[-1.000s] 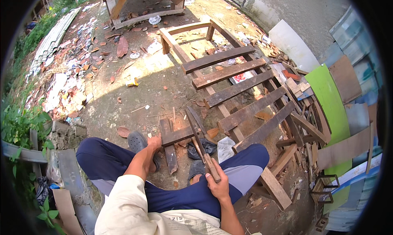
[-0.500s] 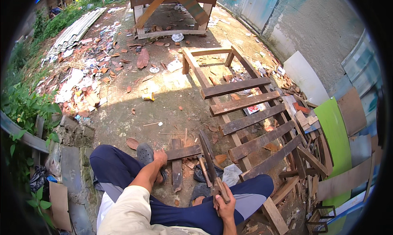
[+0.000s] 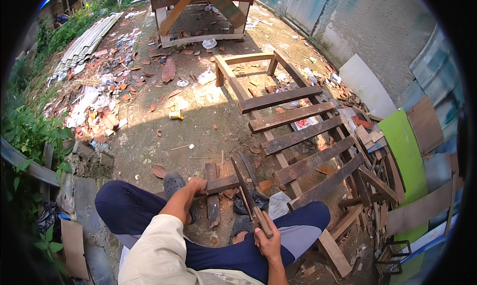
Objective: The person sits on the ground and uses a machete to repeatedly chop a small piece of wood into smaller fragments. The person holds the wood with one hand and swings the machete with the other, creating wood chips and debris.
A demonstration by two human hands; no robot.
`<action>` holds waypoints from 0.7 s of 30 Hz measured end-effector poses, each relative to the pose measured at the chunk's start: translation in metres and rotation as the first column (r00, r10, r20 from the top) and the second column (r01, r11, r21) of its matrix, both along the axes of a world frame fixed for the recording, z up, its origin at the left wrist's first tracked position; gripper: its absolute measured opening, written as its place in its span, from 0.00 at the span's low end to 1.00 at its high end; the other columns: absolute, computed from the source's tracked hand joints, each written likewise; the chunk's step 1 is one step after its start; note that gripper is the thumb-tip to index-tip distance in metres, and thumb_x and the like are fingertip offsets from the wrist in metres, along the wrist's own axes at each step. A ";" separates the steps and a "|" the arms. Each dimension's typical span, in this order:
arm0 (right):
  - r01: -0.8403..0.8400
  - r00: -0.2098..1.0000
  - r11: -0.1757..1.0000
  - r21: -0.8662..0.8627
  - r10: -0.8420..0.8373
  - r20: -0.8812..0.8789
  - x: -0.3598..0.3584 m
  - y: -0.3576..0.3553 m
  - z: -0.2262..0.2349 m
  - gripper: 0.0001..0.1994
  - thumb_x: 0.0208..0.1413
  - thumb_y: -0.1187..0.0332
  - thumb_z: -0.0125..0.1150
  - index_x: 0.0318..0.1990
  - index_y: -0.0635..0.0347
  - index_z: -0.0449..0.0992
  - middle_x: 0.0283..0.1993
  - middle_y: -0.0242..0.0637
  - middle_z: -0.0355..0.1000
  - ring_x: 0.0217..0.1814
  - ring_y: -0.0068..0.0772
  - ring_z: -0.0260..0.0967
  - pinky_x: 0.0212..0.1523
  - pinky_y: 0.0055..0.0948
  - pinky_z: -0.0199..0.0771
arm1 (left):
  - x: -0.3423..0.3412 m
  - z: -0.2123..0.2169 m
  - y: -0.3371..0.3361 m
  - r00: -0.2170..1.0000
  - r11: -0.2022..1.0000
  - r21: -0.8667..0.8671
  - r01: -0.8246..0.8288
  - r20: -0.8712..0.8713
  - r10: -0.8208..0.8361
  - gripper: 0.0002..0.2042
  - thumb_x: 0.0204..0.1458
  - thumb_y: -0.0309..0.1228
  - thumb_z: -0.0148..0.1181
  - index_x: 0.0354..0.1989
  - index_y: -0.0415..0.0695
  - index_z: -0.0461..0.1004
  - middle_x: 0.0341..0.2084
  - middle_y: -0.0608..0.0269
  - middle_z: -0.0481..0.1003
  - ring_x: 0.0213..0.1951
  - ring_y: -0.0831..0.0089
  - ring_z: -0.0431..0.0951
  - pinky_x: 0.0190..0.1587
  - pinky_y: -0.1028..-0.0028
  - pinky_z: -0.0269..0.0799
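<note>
My left hand [image 3: 198, 186] is closed on a short dark wooden board [image 3: 222, 184], holding it low beside my left shoe [image 3: 174, 184]. That board lies across another dark wooden piece [image 3: 212, 209] on the ground. My right hand [image 3: 268, 241] is wrapped round the wooden handle of a handsaw [image 3: 243, 184]. The saw's dark blade points up and away, beside the right end of the held board; whether the teeth touch the wood, I cannot tell. Just beyond the saw lies a long, dark, narrow piece [image 3: 248, 167], its kind unclear.
A slatted wooden frame [image 3: 278, 104] stands at the right, close to my right knee. Wood scraps and panels [image 3: 405, 151] lean along the right wall. A low wooden structure [image 3: 201, 16] stands at the back, and rubble [image 3: 102, 108] litters the left.
My right hand has brought the handsaw left and tilted it, its blade now by the end of the board. My left hand keeps its grip. The whole view has shifted slightly.
</note>
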State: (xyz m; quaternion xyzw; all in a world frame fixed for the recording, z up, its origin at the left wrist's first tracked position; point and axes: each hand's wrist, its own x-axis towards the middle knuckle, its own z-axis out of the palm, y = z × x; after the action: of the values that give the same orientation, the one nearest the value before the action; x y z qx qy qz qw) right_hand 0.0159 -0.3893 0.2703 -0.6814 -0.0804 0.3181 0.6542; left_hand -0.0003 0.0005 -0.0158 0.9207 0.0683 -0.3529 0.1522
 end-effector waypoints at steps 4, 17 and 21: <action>-0.030 0.999 1.000 0.004 0.030 -0.014 -0.003 0.006 -0.004 0.31 0.62 0.78 0.58 0.73 0.65 0.63 0.37 0.35 0.76 0.20 0.17 0.64 0.20 0.20 0.65 | -0.037 0.004 0.008 0.997 0.996 -0.057 -0.071 0.037 0.073 0.33 0.55 0.57 0.64 0.57 0.40 0.73 0.45 0.40 0.81 0.52 0.43 0.81 0.55 0.52 0.76; -0.036 0.943 0.944 -0.328 0.141 0.302 -0.003 0.015 -0.014 0.30 0.61 0.76 0.60 0.72 0.66 0.65 0.50 0.48 0.81 0.40 0.37 0.81 0.41 0.32 0.80 | -0.010 0.023 0.005 0.973 0.969 -0.105 -0.225 -0.076 0.218 0.30 0.59 0.56 0.53 0.56 0.41 0.80 0.51 0.42 0.81 0.55 0.44 0.80 0.58 0.53 0.75; -0.103 0.932 0.880 -0.465 0.249 0.264 -0.001 0.050 0.009 0.29 0.59 0.75 0.63 0.70 0.64 0.69 0.58 0.53 0.79 0.60 0.41 0.77 0.62 0.34 0.72 | -0.019 0.017 -0.017 0.928 0.923 -0.102 -0.370 0.001 0.372 0.33 0.57 0.57 0.52 0.53 0.35 0.80 0.50 0.38 0.80 0.55 0.44 0.80 0.58 0.53 0.76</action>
State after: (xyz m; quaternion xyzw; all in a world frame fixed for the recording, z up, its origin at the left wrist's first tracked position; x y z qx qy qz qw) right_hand 0.0154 -0.3391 0.2792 -0.8440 -0.1718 0.2734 0.4283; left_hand -0.0189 -0.0161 0.0010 0.8860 0.2219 -0.3112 0.2627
